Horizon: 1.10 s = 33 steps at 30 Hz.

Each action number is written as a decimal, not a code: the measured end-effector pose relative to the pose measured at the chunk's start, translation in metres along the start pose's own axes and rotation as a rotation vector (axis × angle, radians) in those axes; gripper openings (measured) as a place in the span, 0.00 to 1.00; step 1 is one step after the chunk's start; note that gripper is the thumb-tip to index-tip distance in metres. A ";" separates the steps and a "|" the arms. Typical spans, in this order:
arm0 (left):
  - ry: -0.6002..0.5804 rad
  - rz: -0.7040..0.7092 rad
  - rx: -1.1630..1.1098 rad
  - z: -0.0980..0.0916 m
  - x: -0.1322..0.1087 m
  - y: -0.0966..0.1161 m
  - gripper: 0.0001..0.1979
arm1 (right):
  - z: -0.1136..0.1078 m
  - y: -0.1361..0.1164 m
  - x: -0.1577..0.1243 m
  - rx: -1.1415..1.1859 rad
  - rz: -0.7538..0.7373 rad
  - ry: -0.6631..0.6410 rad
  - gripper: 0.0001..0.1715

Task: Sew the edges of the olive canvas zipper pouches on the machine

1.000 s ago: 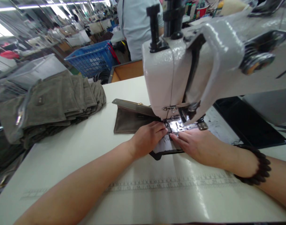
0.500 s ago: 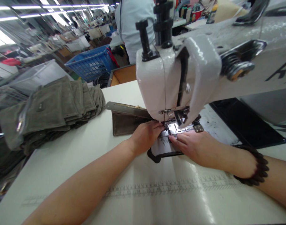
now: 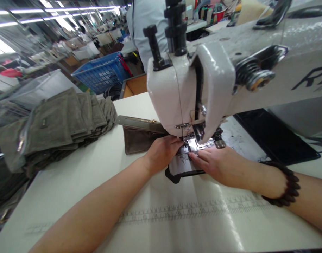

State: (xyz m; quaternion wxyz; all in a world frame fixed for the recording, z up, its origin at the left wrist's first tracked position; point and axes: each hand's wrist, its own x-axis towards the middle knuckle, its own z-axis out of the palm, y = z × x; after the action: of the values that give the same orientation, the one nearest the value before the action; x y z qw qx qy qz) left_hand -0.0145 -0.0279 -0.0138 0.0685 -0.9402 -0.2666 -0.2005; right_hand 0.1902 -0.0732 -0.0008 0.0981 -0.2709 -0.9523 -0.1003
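An olive-brown zippered pouch piece (image 3: 137, 141) lies on the table, its far end running under the head of the white sewing machine (image 3: 164, 95). My left hand (image 3: 161, 154) is closed on the pouch's near edge beside the needle area, with the fingertips partly hidden under the machine head. To the right of the presser foot, my right hand (image 3: 220, 162) rests flat with its fingers stretched out on the metal needle plate (image 3: 180, 165). A gold zipper shows along the pouch's upper strip. A dark beaded bracelet circles my right wrist.
A pile of olive fabric pieces (image 3: 57, 119) lies at the left table edge. Behind it stand a blue plastic crate (image 3: 97, 72) and a person in a light shirt (image 3: 147, 35). A black flat panel (image 3: 277, 137) lies right of the needle; a ruler scale (image 3: 176, 212) marks the table front.
The whole view has shifted slightly, with the machine now a little further left in it. Both hands and the pouch keep nearly the same places at the needle.
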 end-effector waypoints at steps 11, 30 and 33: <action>0.000 -0.019 -0.017 -0.002 0.002 0.002 0.09 | 0.001 0.001 -0.001 0.010 0.001 -0.030 0.14; 0.137 -0.170 0.132 -0.015 0.000 -0.004 0.08 | 0.004 0.002 0.002 0.140 0.047 -0.110 0.14; 0.135 -0.188 0.193 -0.022 0.001 -0.011 0.05 | 0.003 0.002 0.002 0.166 0.057 -0.109 0.13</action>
State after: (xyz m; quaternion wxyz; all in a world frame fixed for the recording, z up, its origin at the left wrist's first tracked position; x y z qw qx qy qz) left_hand -0.0272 -0.0232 0.0071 0.1572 -0.8846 -0.3664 -0.2420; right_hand 0.1893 -0.0697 -0.0028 0.0713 -0.2939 -0.9532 -0.0032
